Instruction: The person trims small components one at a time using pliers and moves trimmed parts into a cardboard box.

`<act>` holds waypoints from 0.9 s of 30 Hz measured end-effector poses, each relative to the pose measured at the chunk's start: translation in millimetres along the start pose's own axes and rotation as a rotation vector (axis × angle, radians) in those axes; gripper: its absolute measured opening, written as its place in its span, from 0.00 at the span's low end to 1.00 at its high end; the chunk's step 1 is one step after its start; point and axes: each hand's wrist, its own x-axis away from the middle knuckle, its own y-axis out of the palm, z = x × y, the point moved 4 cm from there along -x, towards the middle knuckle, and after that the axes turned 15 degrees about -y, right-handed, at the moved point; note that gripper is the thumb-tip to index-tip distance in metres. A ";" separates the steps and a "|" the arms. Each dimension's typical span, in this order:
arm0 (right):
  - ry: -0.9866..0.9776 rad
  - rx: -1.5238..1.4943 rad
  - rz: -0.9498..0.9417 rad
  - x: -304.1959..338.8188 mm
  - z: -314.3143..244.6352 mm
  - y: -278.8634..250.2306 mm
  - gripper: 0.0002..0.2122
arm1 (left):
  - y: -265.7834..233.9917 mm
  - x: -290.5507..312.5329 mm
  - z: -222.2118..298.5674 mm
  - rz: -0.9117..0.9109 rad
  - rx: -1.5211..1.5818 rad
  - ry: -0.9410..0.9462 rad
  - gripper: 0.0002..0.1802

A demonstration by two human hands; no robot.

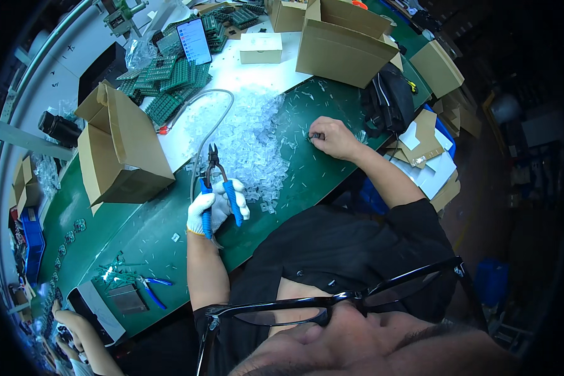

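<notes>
In a white glove, my left hand (215,212) is closed around blue-handled cutting pliers (234,199). The handles are spread apart and the dark jaws point away from me, over the near-left edge of a heap of small clear plastic pieces (247,138). Right of that heap, my bare right hand (337,139) pinches a small dark piece (318,135) just above the green tabletop (316,169). The fingers hide most of that piece, so its kind cannot be told. Thin pale slivers lie scattered around both hands.
Open cardboard boxes stand at left (138,144) and far right (338,53). Green circuit boards (169,81), a lit phone (194,41) and a small white box (261,49) lie behind the heap. A grey cable (200,150) runs beside it. Near left are other pliers (151,292) and a co-worker's arm (88,332).
</notes>
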 end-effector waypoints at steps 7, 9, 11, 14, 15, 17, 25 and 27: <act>0.466 -1.338 0.623 28.8 64.3 -3.2 0.07 | -4.2 -2.3 -1.7 0.000 0.009 0.002 0.47; 0.428 -1.503 0.746 43.7 75.0 -19.6 0.10 | -3.2 -5.7 2.4 -0.006 -0.003 -0.015 0.48; 0.432 -1.921 0.879 46.4 77.4 -25.1 0.07 | -3.1 -3.4 2.3 -0.003 -0.001 -0.008 0.48; 0.515 -1.939 0.903 49.6 71.1 -27.8 0.07 | -2.9 -3.4 0.8 0.001 -0.009 -0.011 0.48; 0.608 -1.881 0.913 51.3 71.8 -26.2 0.07 | -2.4 -3.0 1.1 -0.001 -0.012 -0.011 0.48; 0.580 -1.801 0.805 62.4 82.9 -18.8 0.07 | -0.2 -6.9 2.3 -0.012 -0.020 -0.019 0.47; 0.593 -0.136 0.065 50.4 43.8 -24.9 0.12 | -1.9 -2.3 -0.8 -0.014 -0.014 0.009 0.47; 0.584 -0.077 0.074 48.9 40.4 -25.3 0.13 | -2.1 -1.6 -1.4 -0.012 -0.019 0.003 0.47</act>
